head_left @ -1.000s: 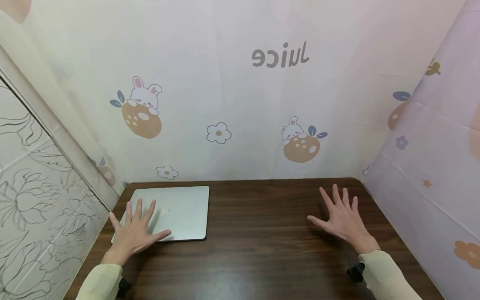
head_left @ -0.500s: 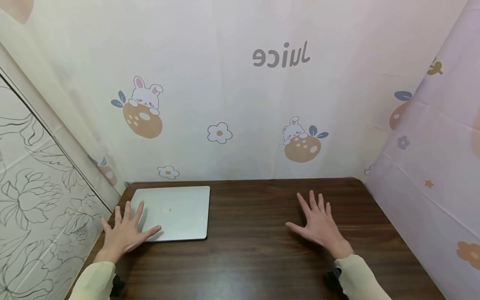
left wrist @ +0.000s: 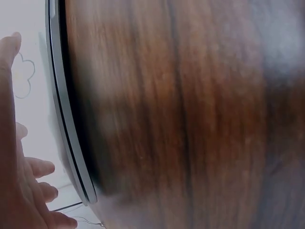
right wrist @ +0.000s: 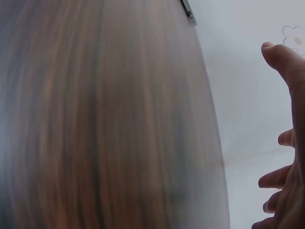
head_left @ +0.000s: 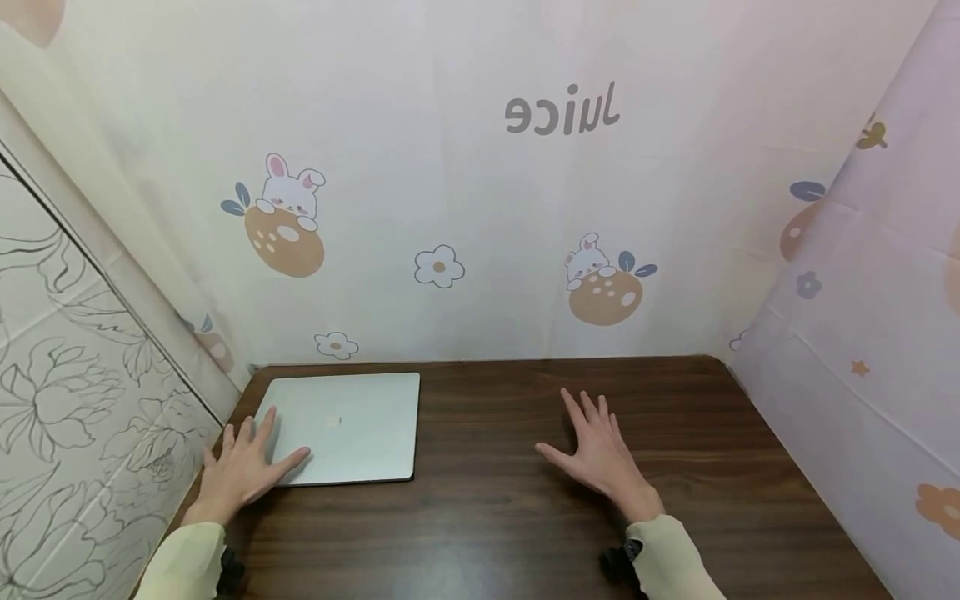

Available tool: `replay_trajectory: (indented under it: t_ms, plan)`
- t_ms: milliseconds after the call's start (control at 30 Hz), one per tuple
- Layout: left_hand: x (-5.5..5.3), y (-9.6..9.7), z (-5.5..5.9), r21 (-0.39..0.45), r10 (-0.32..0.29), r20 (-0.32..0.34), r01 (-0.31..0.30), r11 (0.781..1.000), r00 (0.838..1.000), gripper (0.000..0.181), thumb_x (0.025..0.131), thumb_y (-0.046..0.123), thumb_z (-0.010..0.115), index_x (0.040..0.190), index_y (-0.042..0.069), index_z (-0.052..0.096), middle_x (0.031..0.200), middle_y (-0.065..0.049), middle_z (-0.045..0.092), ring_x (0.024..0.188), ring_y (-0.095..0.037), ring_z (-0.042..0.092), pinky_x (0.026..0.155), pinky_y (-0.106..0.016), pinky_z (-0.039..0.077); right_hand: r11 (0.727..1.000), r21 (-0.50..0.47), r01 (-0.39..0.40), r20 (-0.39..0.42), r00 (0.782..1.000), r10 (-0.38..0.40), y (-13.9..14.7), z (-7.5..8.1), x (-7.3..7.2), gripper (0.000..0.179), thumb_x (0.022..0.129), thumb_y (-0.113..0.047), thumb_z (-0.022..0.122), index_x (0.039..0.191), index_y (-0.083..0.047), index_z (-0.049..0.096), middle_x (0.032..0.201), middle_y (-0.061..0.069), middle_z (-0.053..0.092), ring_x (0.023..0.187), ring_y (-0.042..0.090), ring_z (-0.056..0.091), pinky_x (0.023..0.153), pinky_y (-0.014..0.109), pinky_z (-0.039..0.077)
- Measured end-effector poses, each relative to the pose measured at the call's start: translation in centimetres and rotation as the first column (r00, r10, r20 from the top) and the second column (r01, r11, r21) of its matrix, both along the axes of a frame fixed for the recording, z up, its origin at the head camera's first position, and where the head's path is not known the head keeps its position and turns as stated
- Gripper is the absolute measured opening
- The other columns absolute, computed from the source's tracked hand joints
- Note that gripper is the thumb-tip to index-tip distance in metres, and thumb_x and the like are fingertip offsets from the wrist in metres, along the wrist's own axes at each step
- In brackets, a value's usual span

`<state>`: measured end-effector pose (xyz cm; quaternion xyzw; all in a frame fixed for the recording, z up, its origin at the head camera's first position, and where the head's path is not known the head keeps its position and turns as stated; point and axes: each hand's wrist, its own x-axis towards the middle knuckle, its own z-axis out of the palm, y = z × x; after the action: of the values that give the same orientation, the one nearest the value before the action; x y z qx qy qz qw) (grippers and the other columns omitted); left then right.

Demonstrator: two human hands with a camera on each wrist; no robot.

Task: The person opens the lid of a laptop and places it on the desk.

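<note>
A closed silver laptop [head_left: 358,429] lies flat toward the back left of the wooden table. Over its front left corner is my left hand [head_left: 237,478], fingers spread, with the thumb pointing across the lid. In the left wrist view, the laptop's thin side [left wrist: 66,105] runs down beside my fingers, which curl around nothing. My right hand [head_left: 598,457] is to the right of the laptop, close over the table, fingers extended and holding nothing. The right wrist view shows its thumb and fingertips [right wrist: 274,179] apart, and a dark corner of the laptop [right wrist: 188,13] at the top.
The dark brown wooden table [head_left: 480,517] ends at a white printed curtain [head_left: 480,183] behind it. Another printed cloth [head_left: 862,350] hangs along the right side, and a flower-lined panel [head_left: 67,433] stands at the left. Black wrist devices [head_left: 621,562] sit below the sleeves.
My right hand has moved left across the table, toward the laptop. My left hand has drawn slightly left and nearer me, uncovering more of the lid. The laptop has stayed put.
</note>
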<state>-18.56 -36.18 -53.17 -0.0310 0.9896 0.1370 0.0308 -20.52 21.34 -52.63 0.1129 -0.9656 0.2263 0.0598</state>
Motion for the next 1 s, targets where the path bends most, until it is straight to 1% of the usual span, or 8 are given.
replay_trajectory:
  t_ms: [133,200,300,467,700,867,1000]
  plan:
    - [-0.2,-0.2,-0.2,0.007,0.001,0.008,-0.001,1.000,1.000,0.112,0.089,0.082,0.049,0.167,0.013,0.005,0.160,-0.044,0.014,0.142,-0.072,0.005,0.099,-0.092,0.000,1.000,-0.031,-0.005,0.016,1.000,0.006,-1.2,-0.1,0.2,0.105,0.086,-0.078,0.062,0.166,-0.023,0.021,0.166,0.026,0.027,0.153,0.056,0.018,0.115,0.075,0.026]
    - [-0.3,-0.4,-0.3,0.006,0.000,0.008,0.000,1.000,1.000,0.113,0.089,0.082,0.049,0.167,0.013,0.006,0.160,-0.044,0.014,0.143,-0.072,0.005,0.100,-0.091,-0.001,0.999,-0.045,-0.008,0.021,1.000,0.009,-1.9,-0.2,0.3,0.105,0.086,-0.078,0.062,0.166,-0.024,0.021,0.166,0.025,0.027,0.153,0.055,0.018,0.114,0.075,0.027]
    - [-0.6,-0.5,-0.4,0.005,0.001,0.007,-0.001,1.000,1.000,0.112,0.090,0.081,0.049,0.167,0.012,0.007,0.159,-0.045,0.015,0.143,-0.072,0.005,0.100,-0.091,-0.001,0.998,-0.050,-0.025,0.014,1.000,0.025,-2.9,-0.2,0.2,0.105,0.086,-0.078,0.061,0.166,-0.022,0.023,0.166,0.026,0.029,0.153,0.055,0.019,0.115,0.074,0.026]
    - [-0.8,-0.6,-0.5,0.004,0.007,0.015,-0.007,1.000,1.000,0.111,0.090,0.081,0.048,0.167,0.012,0.006,0.159,-0.046,0.013,0.143,-0.072,0.005,0.101,-0.091,0.001,0.997,-0.063,-0.053,0.013,0.998,0.054,-4.9,-0.3,0.0,0.105,0.085,-0.079,0.062,0.166,-0.023,0.023,0.166,0.025,0.030,0.153,0.054,0.019,0.117,0.073,0.024]
    - [-1.3,-0.6,-0.7,0.027,0.012,0.028,-0.013,1.000,1.000,0.112,0.091,0.081,0.047,0.167,0.011,0.004,0.159,-0.047,0.010,0.142,-0.073,0.002,0.102,-0.090,0.001,0.994,-0.077,-0.081,0.050,0.995,0.085,-7.0,-0.4,-0.1,0.105,0.085,-0.080,0.061,0.166,-0.026,0.022,0.167,0.022,0.028,0.155,0.052,0.015,0.120,0.070,0.023]
    - [-1.8,-0.8,-1.0,0.026,0.013,0.017,-0.014,1.000,1.000,0.112,0.091,0.081,0.047,0.166,0.009,0.005,0.158,-0.047,0.011,0.142,-0.073,0.003,0.101,-0.091,0.002,0.990,-0.098,-0.097,0.073,0.992,0.105,-8.0,-0.4,0.1,0.105,0.085,-0.079,0.062,0.166,-0.028,0.021,0.168,0.022,0.026,0.156,0.051,0.013,0.121,0.069,0.021]
    - [-2.1,-0.9,-1.1,0.021,0.017,0.015,-0.017,1.000,1.000,0.112,0.091,0.081,0.047,0.166,0.008,0.007,0.158,-0.048,0.012,0.141,-0.073,0.004,0.100,-0.091,0.003,0.989,-0.103,-0.103,0.079,0.991,0.111,-8.7,-0.7,0.1,0.104,0.084,-0.079,0.062,0.166,-0.026,0.024,0.168,0.022,0.027,0.156,0.050,0.013,0.121,0.069,0.021]
